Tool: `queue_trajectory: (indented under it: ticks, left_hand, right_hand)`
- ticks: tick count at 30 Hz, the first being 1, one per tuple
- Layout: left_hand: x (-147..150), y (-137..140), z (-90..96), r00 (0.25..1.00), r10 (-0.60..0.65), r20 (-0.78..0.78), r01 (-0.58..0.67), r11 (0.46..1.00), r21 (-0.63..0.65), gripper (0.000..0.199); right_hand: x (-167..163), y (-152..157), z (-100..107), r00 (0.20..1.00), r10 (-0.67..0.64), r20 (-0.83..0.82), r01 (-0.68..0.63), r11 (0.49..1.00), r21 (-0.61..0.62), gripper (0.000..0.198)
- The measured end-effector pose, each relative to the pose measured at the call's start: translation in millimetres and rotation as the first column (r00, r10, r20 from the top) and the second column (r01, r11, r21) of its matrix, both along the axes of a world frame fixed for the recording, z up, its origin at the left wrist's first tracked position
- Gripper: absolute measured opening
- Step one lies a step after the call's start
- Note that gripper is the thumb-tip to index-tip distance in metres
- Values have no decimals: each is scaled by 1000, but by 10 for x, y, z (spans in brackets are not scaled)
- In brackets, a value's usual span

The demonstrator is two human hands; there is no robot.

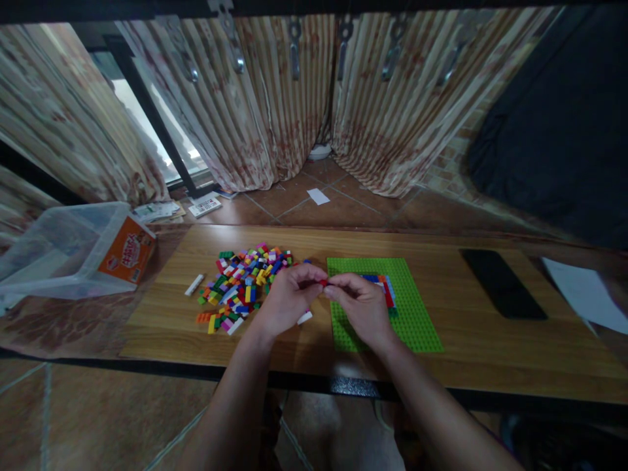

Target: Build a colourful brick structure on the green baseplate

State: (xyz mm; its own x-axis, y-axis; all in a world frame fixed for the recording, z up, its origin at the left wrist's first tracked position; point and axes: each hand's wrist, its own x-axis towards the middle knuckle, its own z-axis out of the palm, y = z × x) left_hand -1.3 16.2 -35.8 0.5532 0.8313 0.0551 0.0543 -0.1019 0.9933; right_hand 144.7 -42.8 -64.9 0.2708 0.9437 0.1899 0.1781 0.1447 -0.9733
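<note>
Between the fingertips of both hands is a small red toy brick (324, 282), mostly covered by the fingers. My left hand (289, 297) pinches it from the left, beside the heap of loose bricks. My right hand (363, 304) pinches it from the right, above the green baseplate (417, 327). A group of joined bricks (390, 291), blue, red, orange, white and light blue, sits on the baseplate, partly hidden behind my right hand. The pile of mixed coloured bricks (250, 275) spreads over the wooden board to the left.
A clear plastic bin (73, 229) with an orange label lies at the far left. A black phone-like slab (503, 281) rests on the right of the wooden board (461, 360), near white paper (589, 294). A single white brick (195, 284) lies left of the pile.
</note>
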Motion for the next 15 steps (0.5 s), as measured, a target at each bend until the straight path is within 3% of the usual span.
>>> queue_trajectory:
  ticks: [15]
  left_hand:
    - [-19,2,44,998,-17,65,15,999,29,8]
  right_hand:
    - [-10,-26,65,999,-18,-44,19,999,36,8]
